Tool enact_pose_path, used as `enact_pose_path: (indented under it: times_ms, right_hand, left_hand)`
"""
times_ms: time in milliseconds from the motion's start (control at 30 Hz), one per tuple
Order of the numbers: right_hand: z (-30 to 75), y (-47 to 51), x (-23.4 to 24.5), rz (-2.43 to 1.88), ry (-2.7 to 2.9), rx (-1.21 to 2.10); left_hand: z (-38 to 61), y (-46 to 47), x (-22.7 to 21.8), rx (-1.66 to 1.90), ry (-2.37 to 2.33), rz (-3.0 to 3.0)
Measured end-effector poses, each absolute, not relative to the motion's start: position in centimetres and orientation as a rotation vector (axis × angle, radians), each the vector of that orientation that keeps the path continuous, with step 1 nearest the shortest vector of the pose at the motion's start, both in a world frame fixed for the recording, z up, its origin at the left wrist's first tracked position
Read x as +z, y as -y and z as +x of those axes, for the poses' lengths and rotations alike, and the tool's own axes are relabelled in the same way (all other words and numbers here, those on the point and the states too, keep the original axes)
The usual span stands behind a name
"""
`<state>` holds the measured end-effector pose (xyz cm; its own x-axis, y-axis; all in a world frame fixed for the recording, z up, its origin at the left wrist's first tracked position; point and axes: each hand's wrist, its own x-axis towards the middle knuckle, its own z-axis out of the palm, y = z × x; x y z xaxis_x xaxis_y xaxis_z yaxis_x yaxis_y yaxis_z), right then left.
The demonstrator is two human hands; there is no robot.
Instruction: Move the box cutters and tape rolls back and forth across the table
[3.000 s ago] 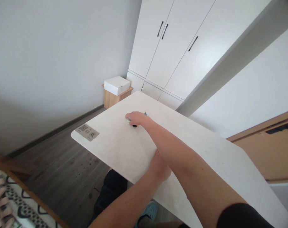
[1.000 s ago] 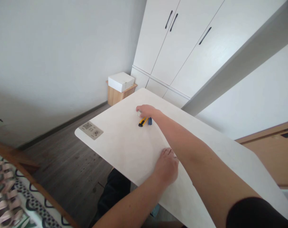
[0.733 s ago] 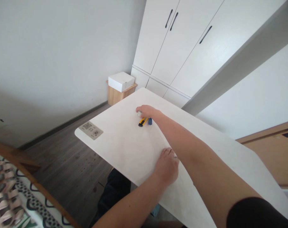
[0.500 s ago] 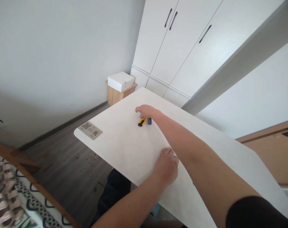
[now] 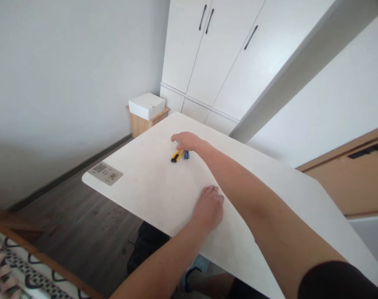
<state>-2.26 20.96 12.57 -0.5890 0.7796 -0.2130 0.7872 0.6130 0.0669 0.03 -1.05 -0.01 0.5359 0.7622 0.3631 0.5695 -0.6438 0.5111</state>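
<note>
My right hand (image 5: pixel 189 141) reaches over the white table (image 5: pixel 139 166) towards its far part. Its thumb and fingers are closed around a small whitish, partly see-through thing (image 5: pixel 175 144), too small and covered for its kind to be told. Just below that hand lies a yellow and black utility knife (image 5: pixel 175 157), its upper end hidden by the hand. Beside the knife is a small dark blue item (image 5: pixel 186 155), perhaps a stapler. My left hand (image 5: pixel 210 207) rests palm down near the table's front edge, fingers loosely bent on the surface, holding nothing visible.
A printed label (image 5: pixel 105 173) is stuck at the table's left corner. Behind the table stand a white box (image 5: pixel 147 106) on a wooden cabinet (image 5: pixel 139 124) and a tall white wardrobe (image 5: pixel 204 58). A bed with patterned bedding (image 5: pixel 30 270) is at the lower left.
The view has shifted, so the table and everything on it sit further left. My right hand still grips the whitish thing beside the knife, and my left hand stays on the table.
</note>
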Motion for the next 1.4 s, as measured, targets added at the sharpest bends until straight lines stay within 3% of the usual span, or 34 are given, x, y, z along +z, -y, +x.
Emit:
enact_pose_path:
  times_ms: [200,333,500,1400]
  right_hand:
    - [11.7,-11.4,15.2,1.698,-2.304,-0.005]
    - [20.3,-1.7,13.5,1.924,-2.007,-0.100]
    - [23.8,5.0,11.3,1.980,-1.936,-0.171]
    - [24.2,4.2,10.6,1.825,-1.974,-0.288]
  left_hand:
    - [-0.3,1.0,0.6,0.688,-1.157,2.493]
    - [-0.3,1.0,0.7,0.679,-1.164,2.555]
    - [-0.4,0.8,0.5,0.673,-1.181,2.613]
    - [-0.3,0.6,0.0,0.752,-1.170,2.676]
